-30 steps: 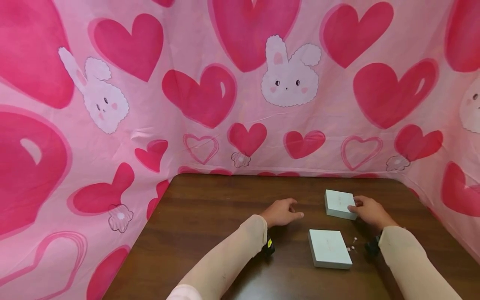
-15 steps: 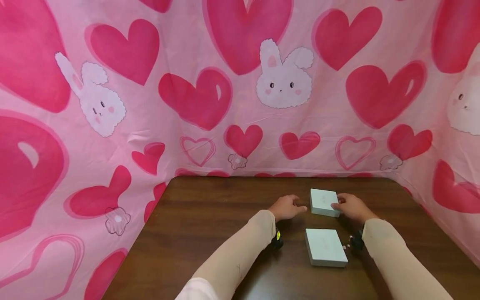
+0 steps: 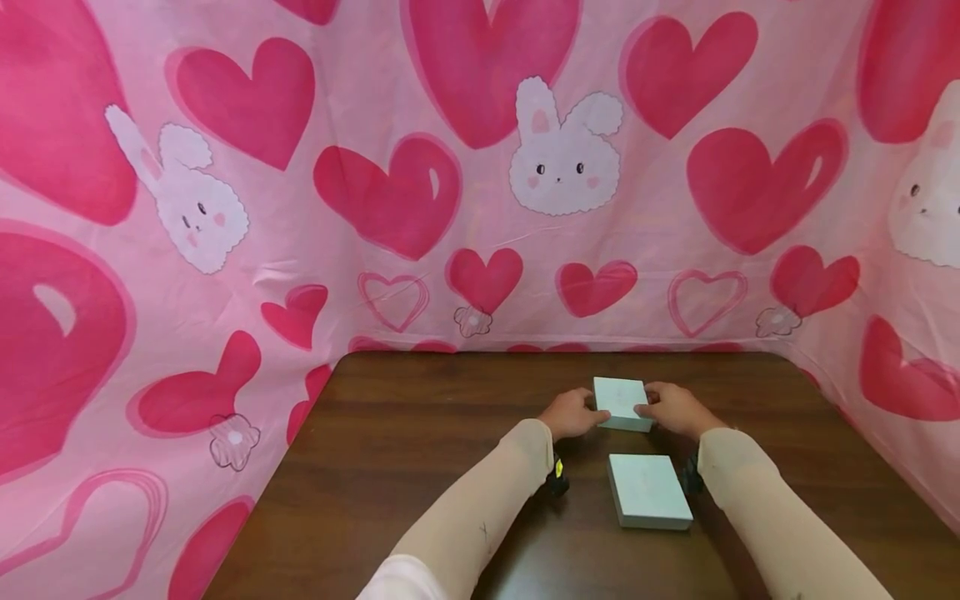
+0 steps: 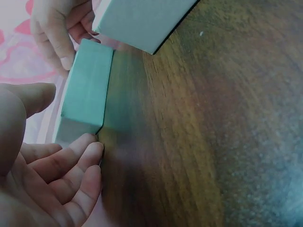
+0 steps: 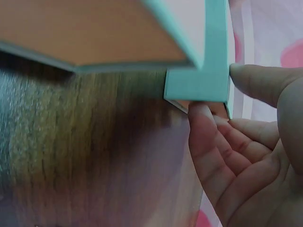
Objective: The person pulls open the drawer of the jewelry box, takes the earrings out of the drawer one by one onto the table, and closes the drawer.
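A small pale mint box [image 3: 619, 395] with faint print on its lid sits between both hands on the far part of the table. My right hand [image 3: 678, 410] pinches its right end, thumb at the top edge and a fingertip under the bottom in the right wrist view. On the left end, my left hand [image 3: 567, 413] brings relaxed fingertips to the lower corner; its thumb stands slightly off the lid in the left wrist view. Nearer the person lies a second, similar box [image 3: 649, 492], which neither hand holds.
Both boxes rest on a dark brown wooden table [image 3: 420, 433]. Pink cloth [image 3: 345, 225] with hearts and rabbits hangs behind and beside it. A black wrist camera [image 3: 692, 475] overlaps the right side of the near box.
My right hand has slid the far box leftward to my left hand, whose fingers now meet its left end. Small white bits beside the near box are now hidden behind the right wrist.
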`<action>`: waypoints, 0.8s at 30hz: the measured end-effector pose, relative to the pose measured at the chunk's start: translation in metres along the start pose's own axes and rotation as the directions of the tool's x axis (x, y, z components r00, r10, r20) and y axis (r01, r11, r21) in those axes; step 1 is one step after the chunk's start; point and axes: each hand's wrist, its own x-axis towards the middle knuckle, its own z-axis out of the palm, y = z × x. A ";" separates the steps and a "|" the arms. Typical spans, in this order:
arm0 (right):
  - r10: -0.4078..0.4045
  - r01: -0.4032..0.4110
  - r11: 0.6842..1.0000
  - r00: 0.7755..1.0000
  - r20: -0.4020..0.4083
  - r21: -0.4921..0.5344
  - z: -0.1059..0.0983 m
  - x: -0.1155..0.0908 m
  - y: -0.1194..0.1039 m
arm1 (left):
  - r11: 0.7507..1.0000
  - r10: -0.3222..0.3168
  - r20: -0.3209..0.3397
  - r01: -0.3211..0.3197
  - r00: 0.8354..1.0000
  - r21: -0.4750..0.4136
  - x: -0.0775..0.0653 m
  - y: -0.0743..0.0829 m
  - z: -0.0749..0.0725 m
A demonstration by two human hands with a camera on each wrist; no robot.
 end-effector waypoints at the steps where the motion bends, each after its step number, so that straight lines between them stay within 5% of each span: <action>1: -0.002 0.003 1.000 1.000 0.005 -0.007 0.000 0.000 -0.001 | 1.000 -0.001 0.000 0.001 1.000 -0.006 0.000 0.000 0.000; 24: -0.009 0.021 0.995 0.992 0.124 -0.096 0.003 0.012 -0.034 | 0.998 -0.047 -0.007 0.047 0.999 0.047 -0.004 -0.019 -0.013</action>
